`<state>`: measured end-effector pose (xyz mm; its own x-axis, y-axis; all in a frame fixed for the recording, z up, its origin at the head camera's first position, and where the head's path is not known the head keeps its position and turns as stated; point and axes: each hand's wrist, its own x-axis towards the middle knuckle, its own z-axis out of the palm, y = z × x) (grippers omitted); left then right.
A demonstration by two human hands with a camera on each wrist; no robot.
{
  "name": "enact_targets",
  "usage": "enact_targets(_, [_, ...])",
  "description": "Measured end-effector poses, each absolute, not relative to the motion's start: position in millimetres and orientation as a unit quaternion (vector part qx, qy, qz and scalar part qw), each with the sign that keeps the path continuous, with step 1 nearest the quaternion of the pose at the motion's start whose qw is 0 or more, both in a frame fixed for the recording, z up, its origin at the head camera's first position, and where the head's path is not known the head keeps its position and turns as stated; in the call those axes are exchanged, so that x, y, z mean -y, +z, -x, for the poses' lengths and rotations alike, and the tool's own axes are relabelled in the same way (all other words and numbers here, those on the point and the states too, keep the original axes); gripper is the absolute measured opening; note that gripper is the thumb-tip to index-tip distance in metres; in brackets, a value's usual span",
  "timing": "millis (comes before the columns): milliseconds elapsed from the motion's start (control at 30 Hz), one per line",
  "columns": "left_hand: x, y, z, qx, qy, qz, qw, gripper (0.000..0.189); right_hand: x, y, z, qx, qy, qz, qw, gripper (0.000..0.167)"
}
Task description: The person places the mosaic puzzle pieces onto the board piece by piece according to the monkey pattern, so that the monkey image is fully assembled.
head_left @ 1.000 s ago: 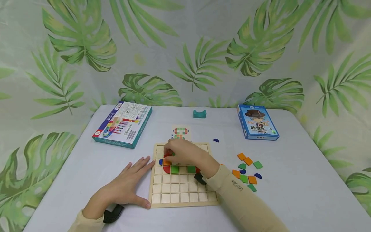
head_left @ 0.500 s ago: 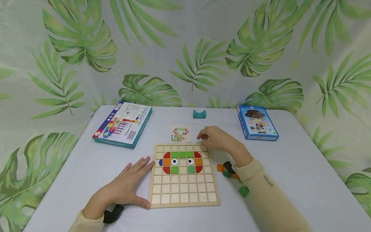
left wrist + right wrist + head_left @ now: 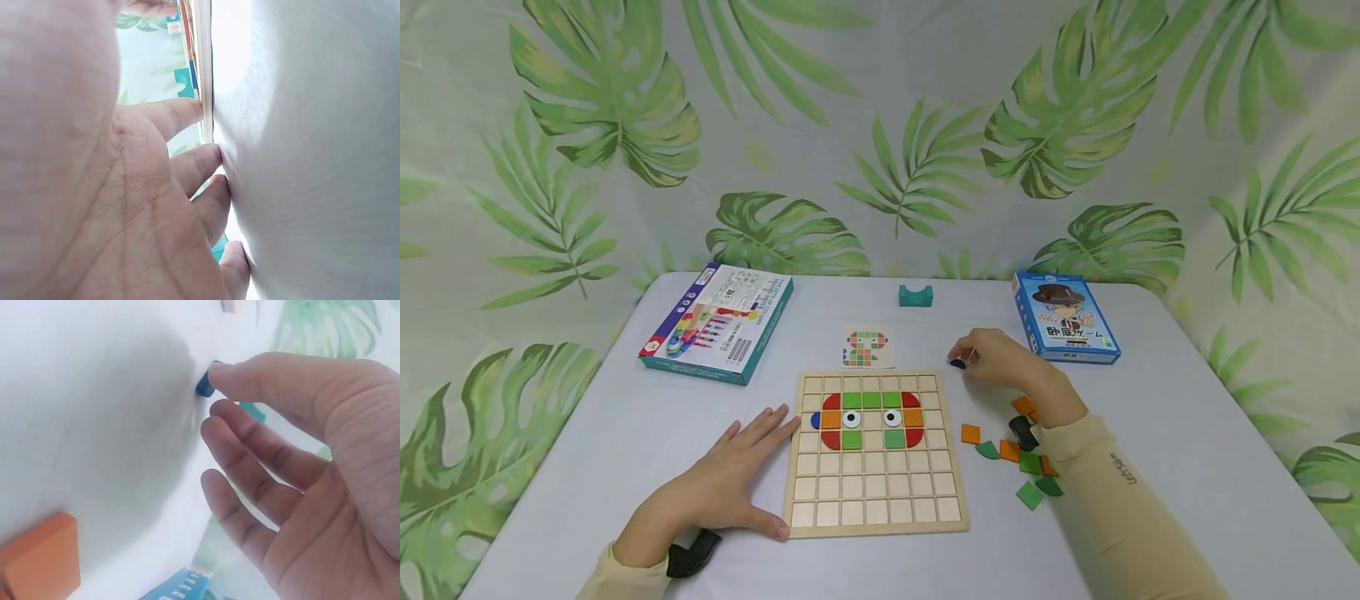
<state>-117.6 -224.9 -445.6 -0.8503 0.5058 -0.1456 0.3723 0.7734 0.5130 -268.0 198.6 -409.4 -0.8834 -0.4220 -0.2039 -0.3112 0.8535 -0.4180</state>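
Farthest left, beyond the left hand's fingers, a teal-edged box (image 3: pixel 718 325) lies flat on the surface (image 3: pixel 880 567). The left hand (image 3: pixel 730 475) is spread wide, thumb well away from the forefinger, with its fingers down on the surface; the forefinger and thumb tips touch the near side of the wooden grid board (image 3: pixel 877 530). This board lies flat just to the right of those fingertips. A face-like pattern fills part of its upper cells: green squares (image 3: pixel 872 400) in a row between red rounded corners, an orange square (image 3: pixel 832 419) at either side, two white eye discs (image 3: pixel 852 419), then more red corners and green squares underneath. A blue half-round (image 3: pixel 816 420) sits at the pattern's left, the piece nearest the left forefinger; the lower cells are bare. Past the board's far edge, to the left of the right hand's fingers, is a patterned card (image 3: pixel 868 347), with a teal notched block (image 3: pixel 916 297) farther off. The right hand (image 3: pixel 996 358) has thumb and forefinger drawn narrow, pinching a dark blue half-disc (image 3: pixel 205 386) low at the surface; its other fingers are loosely bent and apart. Loose orange tiles (image 3: pixel 971 434) and green tiles (image 3: pixel 1030 496) lie nearer the person than those fingers, some partly hidden by the wrist. Right of the fingertips and farther back lies a blue box (image 3: pixel 1066 321).
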Motion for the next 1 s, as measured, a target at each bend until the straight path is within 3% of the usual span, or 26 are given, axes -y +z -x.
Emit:
enact_targets(267, [225.0, -445.1, 117.4, -0.931, 0.24, -0.238, 0.138, 0.139, -200.5, -414.7, 272.3, -0.948, -0.192, 0.208, 0.145, 0.037])
enact_targets(667, [225.3, -445.9, 117.5, -0.93, 0.244, -0.237, 0.139, 0.139, -201.0, -419.0, 271.9, -0.946, -0.188, 0.215, 0.15, 0.026])
enact_targets(1000, [226.0, -445.4, 117.9, -0.931, 0.242, -0.236, 0.139, 0.139, -202.8, -420.6, 271.8, -0.946, -0.205, 0.208, 0.144, 0.027])
